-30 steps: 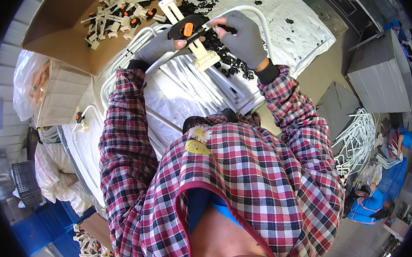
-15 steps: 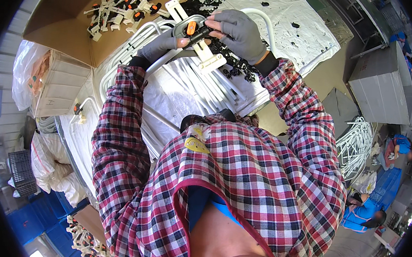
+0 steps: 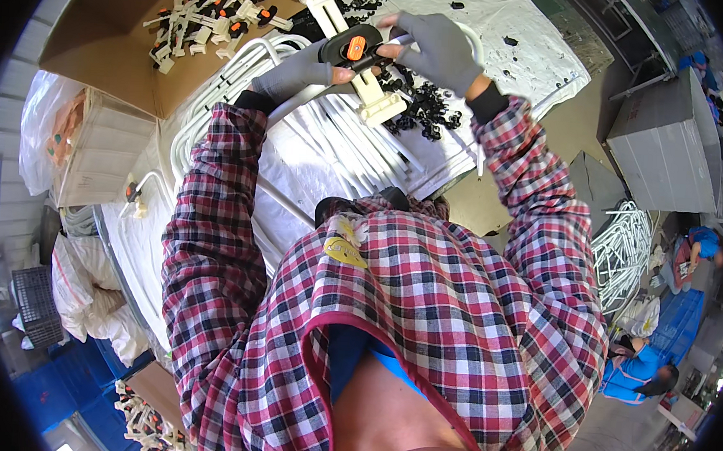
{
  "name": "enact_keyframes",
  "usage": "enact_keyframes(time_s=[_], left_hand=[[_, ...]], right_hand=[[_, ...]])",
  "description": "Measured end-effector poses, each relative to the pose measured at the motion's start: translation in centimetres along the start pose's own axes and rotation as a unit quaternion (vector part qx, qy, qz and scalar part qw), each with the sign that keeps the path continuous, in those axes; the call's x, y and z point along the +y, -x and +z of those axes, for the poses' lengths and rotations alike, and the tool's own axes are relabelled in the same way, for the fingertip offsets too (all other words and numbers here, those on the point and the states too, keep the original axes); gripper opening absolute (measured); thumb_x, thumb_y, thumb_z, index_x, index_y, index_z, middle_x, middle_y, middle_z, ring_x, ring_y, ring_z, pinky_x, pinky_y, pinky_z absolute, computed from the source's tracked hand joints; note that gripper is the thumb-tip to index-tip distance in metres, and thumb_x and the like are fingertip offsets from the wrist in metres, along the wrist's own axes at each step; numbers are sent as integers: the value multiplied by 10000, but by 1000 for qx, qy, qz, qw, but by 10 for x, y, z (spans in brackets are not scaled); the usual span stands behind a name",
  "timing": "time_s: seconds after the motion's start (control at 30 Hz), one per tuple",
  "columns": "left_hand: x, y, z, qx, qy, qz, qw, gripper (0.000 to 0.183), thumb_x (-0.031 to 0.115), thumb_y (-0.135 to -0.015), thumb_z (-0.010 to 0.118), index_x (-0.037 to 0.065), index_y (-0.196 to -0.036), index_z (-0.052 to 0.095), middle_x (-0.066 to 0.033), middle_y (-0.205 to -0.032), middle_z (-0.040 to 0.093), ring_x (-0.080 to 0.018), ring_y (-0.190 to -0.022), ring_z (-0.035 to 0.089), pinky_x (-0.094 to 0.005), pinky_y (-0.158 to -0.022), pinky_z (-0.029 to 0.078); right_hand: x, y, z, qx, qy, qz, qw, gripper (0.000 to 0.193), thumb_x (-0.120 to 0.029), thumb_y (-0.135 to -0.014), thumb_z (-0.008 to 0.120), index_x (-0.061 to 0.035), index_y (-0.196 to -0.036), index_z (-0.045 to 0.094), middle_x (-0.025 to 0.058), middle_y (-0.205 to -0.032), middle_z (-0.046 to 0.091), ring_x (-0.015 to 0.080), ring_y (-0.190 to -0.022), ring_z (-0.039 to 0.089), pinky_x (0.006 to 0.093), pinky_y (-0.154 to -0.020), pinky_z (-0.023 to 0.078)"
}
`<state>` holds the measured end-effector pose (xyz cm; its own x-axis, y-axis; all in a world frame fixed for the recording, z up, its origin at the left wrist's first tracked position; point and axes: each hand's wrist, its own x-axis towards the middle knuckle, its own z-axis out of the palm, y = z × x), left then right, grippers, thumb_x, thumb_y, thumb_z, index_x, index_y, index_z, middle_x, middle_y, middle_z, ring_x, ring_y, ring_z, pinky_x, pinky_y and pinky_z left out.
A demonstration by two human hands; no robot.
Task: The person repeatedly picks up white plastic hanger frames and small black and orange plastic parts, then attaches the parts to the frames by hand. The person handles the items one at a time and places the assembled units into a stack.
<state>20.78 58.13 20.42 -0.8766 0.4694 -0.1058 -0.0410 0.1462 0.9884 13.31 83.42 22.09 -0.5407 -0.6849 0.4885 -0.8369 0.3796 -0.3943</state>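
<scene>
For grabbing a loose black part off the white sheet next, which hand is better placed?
Probably the right hand: it is nearer the loose black parts, while the left hand sits across the cream fitting from them.

From where I sit, a pale panelled wall (image 3: pixel 21 63) curves along the rim at ten o'clock. At nine I see a clear plastic bag (image 3: pixel 39 140) just beside a whitish box (image 3: pixel 108 162). Between eight and nine, a crumpled white sack (image 3: pixel 92 299) sits near a dark lattice crate (image 3: pixel 37 308), and I have blue bins (image 3: pixel 69 385) at eight. Across from them, a large grey carton (image 3: pixel 665 146) stands between two and three. One co-worker in blue (image 3: pixel 704 244) is at three, and another person in blue (image 3: pixel 635 372) is at four; the rim blurs both, but they appear seated or crouched.
</scene>
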Motion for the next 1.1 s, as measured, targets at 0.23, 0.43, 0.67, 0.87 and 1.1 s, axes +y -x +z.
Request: enact_keyframes(time_s=[0.23,0.43,0.67,0.87,1.1], left_hand=[[17,16,8,-12,-18,3,1000,718,341,-785,754,11,-1369,498,-85,-1241,602,-174,-1138,541,-302,-1018,404],[12,58,-10,14,27,71,997,679,202,-813,728,15,-1410,463,-97,-1315,583,-184,-1252,505,-326,-1090,380],[-48,157,25,441,-227,-120,860,385,99,-850,693,27,-1213,590,-112,-874,677,-192,-826,669,-333,-732,524],[-41,209,82,813,-396,156,398,440,93,-884,644,-17,-1277,481,-178,-1235,536,-282,-1131,565,-392,-994,437],[-114,197,37,725,22,74,684,585,157,-907,657,-17,-1406,406,-182,-951,643,-329,-786,657,-413,-760,530]], right_hand=[[4,-23,-10,-168,106,-7,980,451,-581,-881,587,-150,-954,697,87,-766,658,280,-730,645,401,-662,479],[84,57,13,92,-171,175,965,423,-287,-859,742,-89,-1214,626,7,-824,619,91,-752,579,267,-678,479],[183,261,154,76,-185,500,843,459,-439,-896,698,-6,-747,664,12,-645,574,103,-589,491,306,-542,398],[80,113,171,15,-338,430,837,409,-412,-944,650,-76,-714,617,-49,-555,472,50,-469,394,240,-456,307],[-141,13,218,-327,-355,-224,847,539,-356,-935,628,-35,-1351,508,185,-1374,529,281,-1272,520,358,-1037,431]])
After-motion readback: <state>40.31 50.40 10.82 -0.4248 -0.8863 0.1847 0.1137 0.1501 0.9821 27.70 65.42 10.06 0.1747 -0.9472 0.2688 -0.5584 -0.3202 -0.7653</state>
